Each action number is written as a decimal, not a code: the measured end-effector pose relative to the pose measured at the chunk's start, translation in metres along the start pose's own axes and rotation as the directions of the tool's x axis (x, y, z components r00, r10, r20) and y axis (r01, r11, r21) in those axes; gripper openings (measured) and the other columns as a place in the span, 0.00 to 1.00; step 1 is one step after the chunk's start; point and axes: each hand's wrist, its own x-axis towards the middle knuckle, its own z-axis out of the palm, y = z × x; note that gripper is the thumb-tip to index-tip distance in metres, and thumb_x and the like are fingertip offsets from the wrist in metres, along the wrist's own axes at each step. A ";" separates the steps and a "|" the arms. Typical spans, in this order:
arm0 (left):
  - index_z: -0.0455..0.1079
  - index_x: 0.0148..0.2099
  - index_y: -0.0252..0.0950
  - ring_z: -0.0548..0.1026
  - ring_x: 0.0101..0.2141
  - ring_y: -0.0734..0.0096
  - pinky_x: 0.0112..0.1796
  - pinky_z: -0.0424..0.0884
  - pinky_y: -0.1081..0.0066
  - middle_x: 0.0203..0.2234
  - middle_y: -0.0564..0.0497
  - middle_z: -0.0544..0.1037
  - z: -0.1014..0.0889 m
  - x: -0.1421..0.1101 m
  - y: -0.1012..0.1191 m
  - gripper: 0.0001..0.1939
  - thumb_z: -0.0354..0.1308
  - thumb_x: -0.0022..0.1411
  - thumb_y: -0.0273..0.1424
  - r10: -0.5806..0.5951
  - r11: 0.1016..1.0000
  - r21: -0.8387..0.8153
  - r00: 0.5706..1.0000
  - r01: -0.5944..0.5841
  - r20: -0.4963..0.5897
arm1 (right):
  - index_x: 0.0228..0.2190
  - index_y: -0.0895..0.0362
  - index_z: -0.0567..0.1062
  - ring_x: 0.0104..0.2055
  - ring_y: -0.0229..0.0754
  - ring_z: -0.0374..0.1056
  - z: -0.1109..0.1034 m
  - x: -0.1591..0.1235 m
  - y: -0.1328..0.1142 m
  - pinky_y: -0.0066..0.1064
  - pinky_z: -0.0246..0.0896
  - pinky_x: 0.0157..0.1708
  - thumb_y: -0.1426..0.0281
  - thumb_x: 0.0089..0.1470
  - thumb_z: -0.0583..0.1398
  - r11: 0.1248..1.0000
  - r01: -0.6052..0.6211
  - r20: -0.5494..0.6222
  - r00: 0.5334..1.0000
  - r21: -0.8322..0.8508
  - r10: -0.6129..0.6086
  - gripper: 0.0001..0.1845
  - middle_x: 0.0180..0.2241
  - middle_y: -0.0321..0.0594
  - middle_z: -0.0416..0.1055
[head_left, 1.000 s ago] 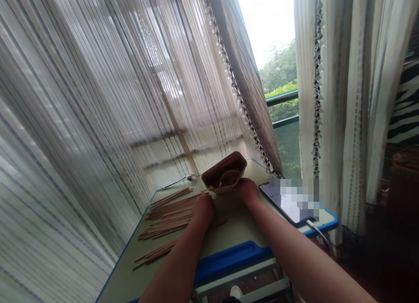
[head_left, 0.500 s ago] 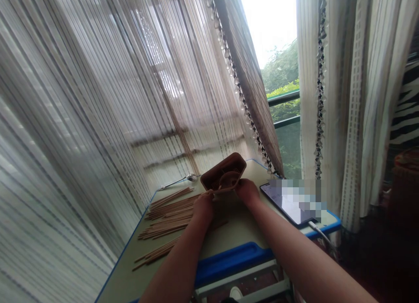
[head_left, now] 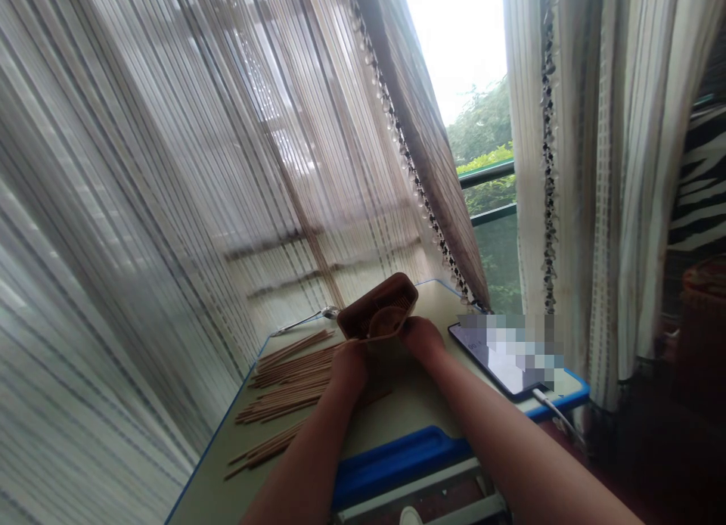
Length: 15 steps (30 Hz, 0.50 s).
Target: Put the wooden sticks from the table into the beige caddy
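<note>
Both of my hands grip a brown rectangular basket-like box (head_left: pixel 363 305), tilted so its inside faces me, above the far part of the table. My left hand (head_left: pixel 348 362) is closed on its near left edge, and my right hand (head_left: pixel 423 337) is closed on its right end. Inside the box lies a small rounded brown piece (head_left: pixel 387 322), its kind unclear. Several bunches of thin wooden chopsticks (head_left: pixel 295 366) are spread on the table to the left of my left hand, partly hidden by my forearm.
The pale table (head_left: pixel 391 419) has a blue edge. A tablet or large phone (head_left: pixel 493 358) with a white cable (head_left: pixel 553 408) rests at its right side. A metal spoon (head_left: pixel 326 312) lies at the far left edge. Striped curtains (head_left: pixel 255 169) hang close behind the table.
The box and both hands sit slightly further left and lower in view, partly because the camera has shifted. The box stays held and tilted, and the chopsticks lie as before.
</note>
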 end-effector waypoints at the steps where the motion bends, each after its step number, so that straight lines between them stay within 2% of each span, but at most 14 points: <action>1: 0.75 0.45 0.37 0.75 0.46 0.59 0.45 0.68 0.66 0.43 0.43 0.78 0.000 0.000 0.000 0.14 0.49 0.64 0.29 0.003 1.000 -0.007 1.000 -0.003 -0.005 | 0.38 0.57 0.80 0.44 0.53 0.73 0.000 -0.001 -0.001 0.34 0.63 0.36 0.54 0.58 0.49 1.000 0.011 0.002 1.000 -0.004 -0.011 0.26 0.39 0.54 0.77; 6: 0.74 0.48 0.37 0.75 0.45 0.59 0.43 0.69 0.66 0.44 0.43 0.77 0.002 -0.001 0.000 0.16 0.48 0.64 0.28 0.025 0.999 -0.031 0.999 -0.025 -0.029 | 0.39 0.57 0.80 0.44 0.53 0.73 0.000 -0.002 -0.003 0.34 0.63 0.36 0.55 0.58 0.49 1.000 0.013 0.014 1.000 -0.006 -0.013 0.25 0.40 0.54 0.77; 11: 0.75 0.46 0.39 0.75 0.44 0.59 0.43 0.69 0.65 0.42 0.44 0.79 0.004 -0.001 0.000 0.14 0.50 0.63 0.28 0.023 0.999 -0.035 1.000 -0.023 -0.013 | 0.38 0.57 0.80 0.44 0.53 0.73 -0.002 -0.003 -0.004 0.35 0.64 0.36 0.52 0.59 0.48 0.999 0.021 0.019 1.000 0.032 -0.022 0.28 0.40 0.54 0.77; 15: 0.75 0.46 0.40 0.75 0.46 0.60 0.43 0.68 0.67 0.44 0.45 0.78 0.004 0.000 0.001 0.14 0.50 0.63 0.30 -0.005 0.999 -0.054 1.000 0.004 -0.025 | 0.38 0.57 0.80 0.42 0.55 0.73 -0.003 -0.004 -0.005 0.36 0.64 0.35 0.50 0.57 0.49 0.999 0.028 -0.003 1.000 0.037 -0.028 0.29 0.38 0.54 0.77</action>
